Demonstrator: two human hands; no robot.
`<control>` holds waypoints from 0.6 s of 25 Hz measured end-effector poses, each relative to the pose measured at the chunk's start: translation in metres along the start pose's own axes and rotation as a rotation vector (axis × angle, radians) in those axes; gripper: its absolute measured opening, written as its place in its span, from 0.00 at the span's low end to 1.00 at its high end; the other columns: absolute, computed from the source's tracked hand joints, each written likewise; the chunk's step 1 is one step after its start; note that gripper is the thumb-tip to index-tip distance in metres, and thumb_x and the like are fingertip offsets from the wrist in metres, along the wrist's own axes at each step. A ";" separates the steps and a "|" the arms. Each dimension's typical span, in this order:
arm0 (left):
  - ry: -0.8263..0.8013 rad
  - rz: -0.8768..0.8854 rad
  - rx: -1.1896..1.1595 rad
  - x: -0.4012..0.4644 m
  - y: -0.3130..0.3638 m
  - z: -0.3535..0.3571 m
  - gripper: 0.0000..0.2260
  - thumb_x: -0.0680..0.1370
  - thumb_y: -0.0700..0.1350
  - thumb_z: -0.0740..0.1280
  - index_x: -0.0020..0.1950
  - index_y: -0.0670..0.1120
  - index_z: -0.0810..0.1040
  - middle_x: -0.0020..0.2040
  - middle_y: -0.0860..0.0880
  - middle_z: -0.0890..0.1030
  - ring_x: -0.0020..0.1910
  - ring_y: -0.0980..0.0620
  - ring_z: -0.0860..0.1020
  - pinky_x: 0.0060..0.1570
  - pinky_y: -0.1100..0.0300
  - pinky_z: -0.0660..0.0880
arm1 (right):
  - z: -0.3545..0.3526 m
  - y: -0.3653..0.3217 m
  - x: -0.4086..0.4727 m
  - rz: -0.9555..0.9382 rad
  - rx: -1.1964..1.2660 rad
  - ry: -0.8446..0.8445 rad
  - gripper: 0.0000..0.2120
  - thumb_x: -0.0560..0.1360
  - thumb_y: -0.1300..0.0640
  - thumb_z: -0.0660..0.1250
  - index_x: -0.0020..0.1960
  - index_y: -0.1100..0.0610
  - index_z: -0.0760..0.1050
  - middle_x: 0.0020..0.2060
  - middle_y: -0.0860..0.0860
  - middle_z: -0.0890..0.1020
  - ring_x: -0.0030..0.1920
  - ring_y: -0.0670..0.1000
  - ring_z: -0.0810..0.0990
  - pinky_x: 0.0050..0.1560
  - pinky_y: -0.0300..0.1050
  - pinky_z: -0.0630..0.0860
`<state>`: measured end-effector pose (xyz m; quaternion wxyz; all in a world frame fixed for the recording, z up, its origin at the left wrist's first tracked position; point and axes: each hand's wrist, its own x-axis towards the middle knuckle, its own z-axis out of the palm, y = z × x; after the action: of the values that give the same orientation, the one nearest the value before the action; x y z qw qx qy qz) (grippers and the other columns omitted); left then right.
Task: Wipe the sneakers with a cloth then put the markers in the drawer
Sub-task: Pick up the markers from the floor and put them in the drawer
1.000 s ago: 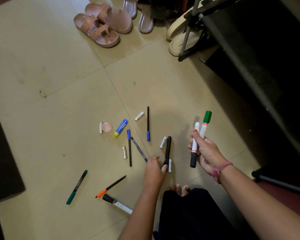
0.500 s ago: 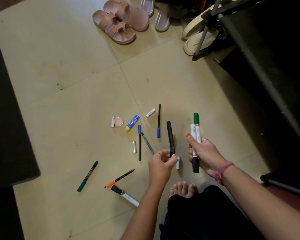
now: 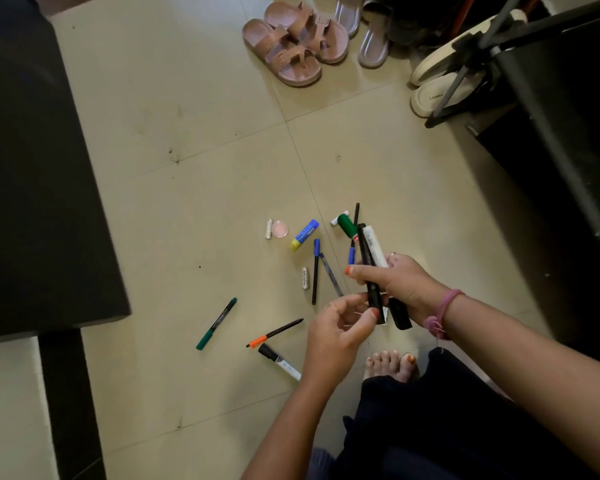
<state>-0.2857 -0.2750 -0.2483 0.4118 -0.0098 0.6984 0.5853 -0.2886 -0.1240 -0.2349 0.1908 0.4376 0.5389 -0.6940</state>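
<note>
Right hand [image 3: 400, 289] grips a bundle of three markers [image 3: 370, 258], fingers curled round them. Left hand [image 3: 338, 332] fingertips pinch the black marker's [image 3: 371, 289] lower end, just below the right fingers.

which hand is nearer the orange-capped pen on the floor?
Left. The left hand hovers just right of the orange-capped pen; the right hand, gripping the marker bundle, is farther right and up.

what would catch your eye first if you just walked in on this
The two hands meeting low and right of centre: the right hand grips a bundle of markers, one green-capped, while the left hand pinches the bundle's black marker at its lower end. Around them, loose pens and caps lie scattered on the tiled floor. At the top, a pair of pink sandals sits by other footwear.
</note>
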 end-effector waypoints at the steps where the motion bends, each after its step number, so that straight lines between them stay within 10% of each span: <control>1: 0.069 -0.038 -0.016 -0.003 -0.012 -0.008 0.06 0.78 0.42 0.67 0.55 0.47 0.80 0.41 0.54 0.83 0.43 0.58 0.81 0.46 0.63 0.79 | 0.003 -0.005 -0.004 -0.002 -0.034 0.011 0.14 0.70 0.53 0.74 0.50 0.60 0.76 0.37 0.52 0.78 0.35 0.49 0.76 0.35 0.41 0.76; 6: 0.593 -0.704 0.083 -0.006 -0.136 -0.059 0.10 0.74 0.46 0.69 0.47 0.39 0.75 0.44 0.43 0.77 0.41 0.45 0.76 0.41 0.56 0.71 | 0.001 -0.015 -0.020 0.014 -0.126 0.119 0.12 0.71 0.50 0.73 0.44 0.57 0.74 0.36 0.52 0.77 0.38 0.50 0.74 0.43 0.45 0.74; 15: 0.451 -0.865 0.014 0.022 -0.190 -0.070 0.13 0.75 0.49 0.71 0.47 0.39 0.76 0.45 0.41 0.79 0.46 0.42 0.77 0.53 0.51 0.76 | -0.012 0.013 -0.024 0.065 -0.073 0.222 0.12 0.71 0.50 0.73 0.43 0.57 0.74 0.35 0.51 0.76 0.33 0.47 0.73 0.33 0.39 0.69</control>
<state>-0.2459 -0.3826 -0.4171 0.4556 -0.4230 0.7060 0.3392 -0.2611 -0.1220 -0.2234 0.1682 0.5220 0.5670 -0.6146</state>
